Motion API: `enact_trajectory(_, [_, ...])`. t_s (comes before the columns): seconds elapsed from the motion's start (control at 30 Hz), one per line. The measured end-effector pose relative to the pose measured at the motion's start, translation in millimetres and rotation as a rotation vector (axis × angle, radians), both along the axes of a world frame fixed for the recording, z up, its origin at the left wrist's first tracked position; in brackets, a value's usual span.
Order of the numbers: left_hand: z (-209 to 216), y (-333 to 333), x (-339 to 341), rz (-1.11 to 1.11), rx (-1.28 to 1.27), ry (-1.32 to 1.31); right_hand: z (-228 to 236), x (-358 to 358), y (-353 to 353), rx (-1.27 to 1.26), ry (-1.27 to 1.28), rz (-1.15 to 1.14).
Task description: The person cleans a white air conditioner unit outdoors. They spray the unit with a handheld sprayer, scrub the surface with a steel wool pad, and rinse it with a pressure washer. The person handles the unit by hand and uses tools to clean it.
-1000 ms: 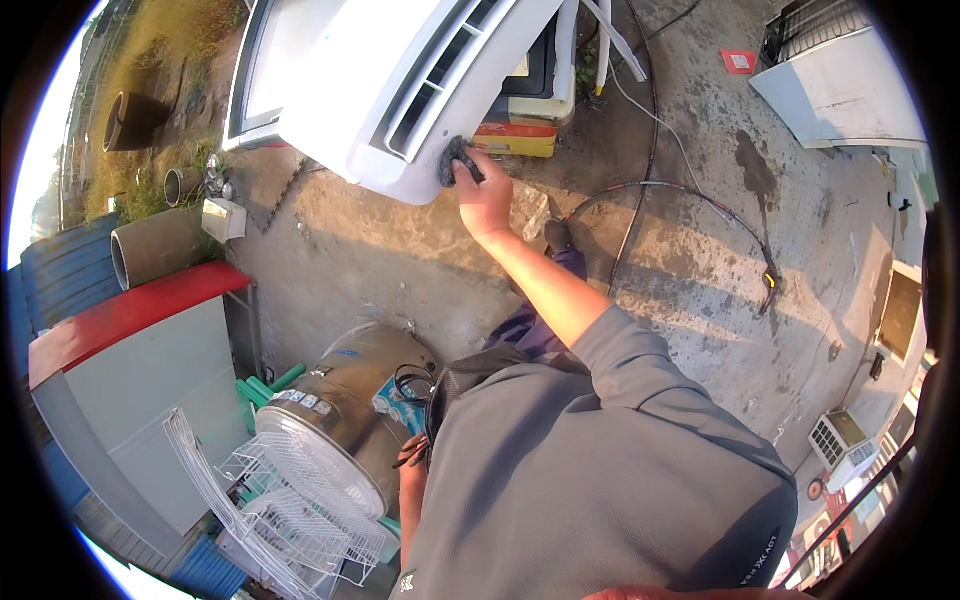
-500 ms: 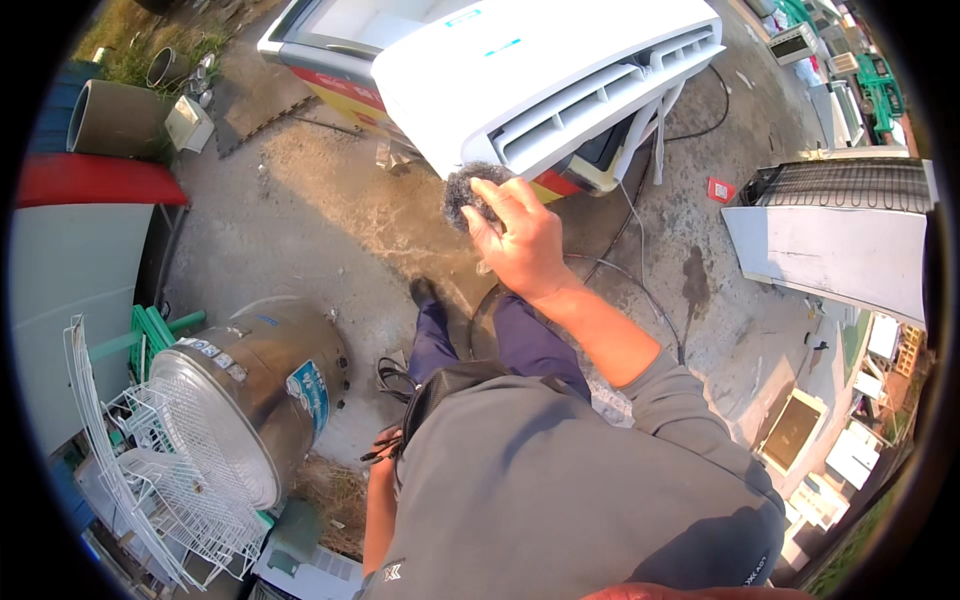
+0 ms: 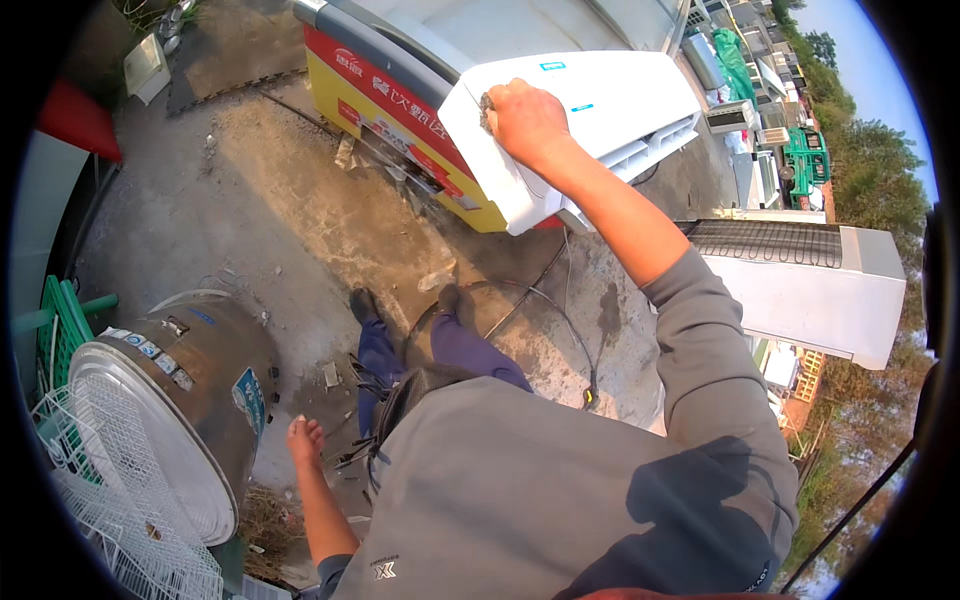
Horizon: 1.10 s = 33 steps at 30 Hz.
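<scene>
My right hand (image 3: 527, 120) is closed on a dark steel wool scrubber (image 3: 486, 112) and presses it to the left end of a white air conditioner indoor unit (image 3: 600, 90). Most of the scrubber is hidden by my fingers. The unit lies tilted on top of a red and yellow chest freezer (image 3: 400, 130), its louvred outlet facing my side. Down beside my body, my left hand (image 3: 305, 440) hangs with its fingers loosely curled in and nothing seen in them.
A large metal drum (image 3: 215, 350) stands at the left, with white wire racks (image 3: 110, 480) by it. Black cables (image 3: 560, 310) loop over the concrete near my feet. At the right is a white refrigerator (image 3: 800, 300) with a black coil back; a green vehicle (image 3: 805, 155) stands beyond.
My right hand has moved the scrubber from the unit's lower left corner up along its left end. My left hand has swung out from my waist. The view has shifted.
</scene>
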<state>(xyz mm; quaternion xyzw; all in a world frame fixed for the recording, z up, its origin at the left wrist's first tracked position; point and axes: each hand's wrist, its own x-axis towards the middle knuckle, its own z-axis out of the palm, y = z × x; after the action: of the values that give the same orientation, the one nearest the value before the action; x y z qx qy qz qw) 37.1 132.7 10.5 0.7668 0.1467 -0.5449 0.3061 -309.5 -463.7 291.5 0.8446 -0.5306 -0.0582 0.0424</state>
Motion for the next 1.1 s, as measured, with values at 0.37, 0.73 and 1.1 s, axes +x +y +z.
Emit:
enact_trajectory(0.37, [-31.8, 17.7, 7.1, 0.123, 0.022, 0.087, 27.8, -30.6, 86.9, 0.033, 0.099, -0.046])
enact_trajectory(0.73, [-20.1, -9.4, 60.3, -0.069, 0.041, 0.047, 30.6, -100.8, 76.1, -0.054, -0.300, -0.477])
enact_trajectory(1.1, [49.1, -119.7, 65.0, -0.243, -0.052, 0.016, 8.7, -193.5, -83.7, -0.116, -0.263, -0.389])
